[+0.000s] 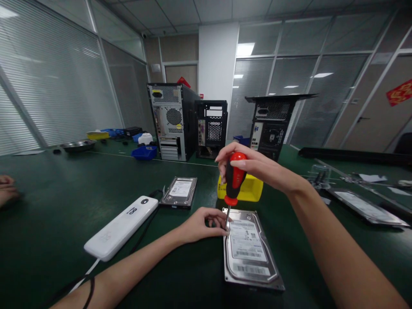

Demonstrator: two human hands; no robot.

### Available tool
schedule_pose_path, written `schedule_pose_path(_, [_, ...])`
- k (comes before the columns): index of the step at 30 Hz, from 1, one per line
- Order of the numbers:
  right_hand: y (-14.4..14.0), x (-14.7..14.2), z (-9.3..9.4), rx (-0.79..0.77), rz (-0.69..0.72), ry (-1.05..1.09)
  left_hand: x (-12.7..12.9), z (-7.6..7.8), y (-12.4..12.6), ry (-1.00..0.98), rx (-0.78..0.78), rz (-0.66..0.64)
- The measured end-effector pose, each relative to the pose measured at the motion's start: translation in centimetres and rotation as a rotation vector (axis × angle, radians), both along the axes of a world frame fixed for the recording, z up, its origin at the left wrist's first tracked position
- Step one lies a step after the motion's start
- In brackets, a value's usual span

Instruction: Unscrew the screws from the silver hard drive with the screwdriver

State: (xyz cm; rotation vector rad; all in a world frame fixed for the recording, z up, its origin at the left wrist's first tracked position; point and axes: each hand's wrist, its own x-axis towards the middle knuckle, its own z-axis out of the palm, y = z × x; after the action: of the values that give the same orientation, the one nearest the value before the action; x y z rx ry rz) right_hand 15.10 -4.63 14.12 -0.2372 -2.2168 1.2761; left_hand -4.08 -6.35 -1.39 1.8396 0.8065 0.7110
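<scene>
A hard drive (247,242) with a white label lies flat on the green table in front of me. My right hand (244,161) grips the red and black handle of a screwdriver (236,180) from above. The screwdriver stands nearly upright, its shaft reaching down to the drive's upper left edge. Thumb and fingers of my left hand (206,224) close around the lower end of that shaft, by the drive's left side. The screwdriver's tip is hidden behind those fingers. Directly behind the drive sits a yellow bin (254,189), partly covered by my right hand and the handle.
A second hard drive (180,191) and a white power bank (122,227) with cables lie on the left. Another drive (367,207) is at right. Computer cases (174,120) stand at the back near a blue bin (144,152). Another person's hand (8,189) shows at the left edge.
</scene>
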Motion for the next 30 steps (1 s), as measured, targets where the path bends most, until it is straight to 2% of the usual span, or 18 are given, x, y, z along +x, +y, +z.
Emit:
schedule_pose_path(8, [-0.4,-0.7,0.1,0.162,-0.178,0.02,-0.3,0.3,-0.1,0.03,0.0,-0.041])
schedule_pose_path(14, [-0.3,-0.5,0.0,0.102,-0.099,-0.016,-0.7,0.9,-0.1,0.06,0.036,-0.149])
schedule_pose_path(18, [-0.2,-0.3,0.4,0.106,-0.057,-0.049,-0.8,0.9,0.0,0.074,0.058,-0.151])
schedule_pose_path(21, [-0.3,-0.4,0.5,0.215,-0.174,-0.037,-0.7,0.7,0.0,0.082,0.078,-0.13])
schedule_pose_path(25, [-0.4,-0.8,0.1,0.462,-0.402,0.01,-0.5,0.6,-0.2,0.079,0.099,-0.13])
schedule_pose_path(30, [-0.3,-1.3,-0.2,0.645,-0.43,0.025,-0.4,0.8,-0.5,0.089,0.118,-0.15])
